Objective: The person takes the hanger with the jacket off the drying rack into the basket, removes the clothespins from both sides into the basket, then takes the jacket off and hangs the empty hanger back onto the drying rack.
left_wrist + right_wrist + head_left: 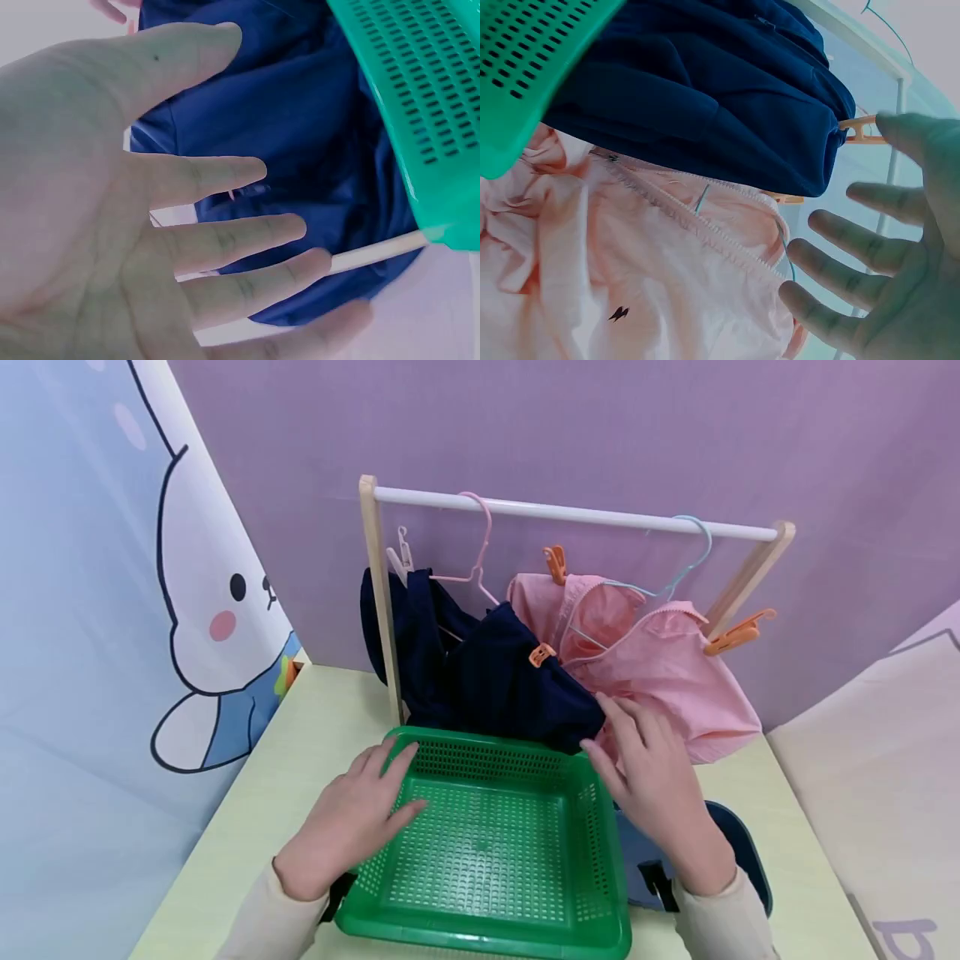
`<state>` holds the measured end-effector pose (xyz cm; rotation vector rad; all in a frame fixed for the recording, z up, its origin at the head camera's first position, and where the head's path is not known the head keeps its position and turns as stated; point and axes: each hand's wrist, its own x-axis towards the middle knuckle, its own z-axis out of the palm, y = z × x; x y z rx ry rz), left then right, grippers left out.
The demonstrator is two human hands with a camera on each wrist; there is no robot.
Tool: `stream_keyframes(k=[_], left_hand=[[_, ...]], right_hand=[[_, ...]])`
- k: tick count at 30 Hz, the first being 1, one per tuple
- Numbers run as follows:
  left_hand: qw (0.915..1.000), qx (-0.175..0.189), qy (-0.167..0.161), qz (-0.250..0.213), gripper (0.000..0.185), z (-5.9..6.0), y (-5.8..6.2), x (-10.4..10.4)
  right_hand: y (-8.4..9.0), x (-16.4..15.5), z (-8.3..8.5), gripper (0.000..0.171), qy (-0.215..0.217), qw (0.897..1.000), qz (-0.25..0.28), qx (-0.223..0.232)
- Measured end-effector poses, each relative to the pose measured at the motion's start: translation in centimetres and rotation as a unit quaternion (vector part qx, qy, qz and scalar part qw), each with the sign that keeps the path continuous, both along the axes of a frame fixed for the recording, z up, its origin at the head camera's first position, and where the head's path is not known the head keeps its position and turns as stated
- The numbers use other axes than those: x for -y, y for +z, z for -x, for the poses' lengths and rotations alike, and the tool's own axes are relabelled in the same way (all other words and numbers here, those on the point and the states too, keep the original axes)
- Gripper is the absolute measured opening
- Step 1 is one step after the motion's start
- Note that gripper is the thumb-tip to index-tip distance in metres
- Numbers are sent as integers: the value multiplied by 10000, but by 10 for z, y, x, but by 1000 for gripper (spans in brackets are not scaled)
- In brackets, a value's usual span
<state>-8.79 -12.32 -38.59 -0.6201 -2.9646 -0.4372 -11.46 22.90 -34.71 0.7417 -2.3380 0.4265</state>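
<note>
Here both hands (pixel 352 818) (pixel 660 785) flank the green basket (pixel 487 852).

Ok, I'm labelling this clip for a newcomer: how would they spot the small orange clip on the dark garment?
Find the wooden-posted clothes rack behind the green basket. A navy garment hangs left of the pink one. The orange clip sits on the navy fabric's upper right edge, unlike the other orange clips on the pink garment.

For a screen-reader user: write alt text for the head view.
Two open hands, left hand and right hand, rest on the rims of an empty green basket on a table. Behind it, a navy garment and a pink garment hang from a small rack.
</note>
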Motion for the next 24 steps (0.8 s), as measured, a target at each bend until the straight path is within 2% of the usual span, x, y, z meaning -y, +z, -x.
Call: stream_keyframes(k=[4, 7, 10, 14, 18, 24], left_hand=[[9991, 315, 199, -192, 69, 2, -6, 12], [9983, 338, 245, -410, 64, 5, -13, 21], [9972, 368, 267, -599, 59, 7, -22, 29], [9932, 713, 394, -829, 53, 10, -29, 37], [9850, 1139, 527, -1187, 46, 13, -34, 41], [9793, 1307, 733, -1362, 41, 18, -41, 44]], right_hand=[[8, 6, 17, 55, 84, 9993, 114, -344], [14, 12, 29, 42, 141, 9977, 210, -625], [18, 16, 39, 28, 133, 9972, 250, -685], [21, 19, 46, 18, -28, 9986, 152, -497], [22, 20, 47, 13, -228, 9996, 2, -170], [21, 20, 48, 9, -362, 9992, 56, 138]])
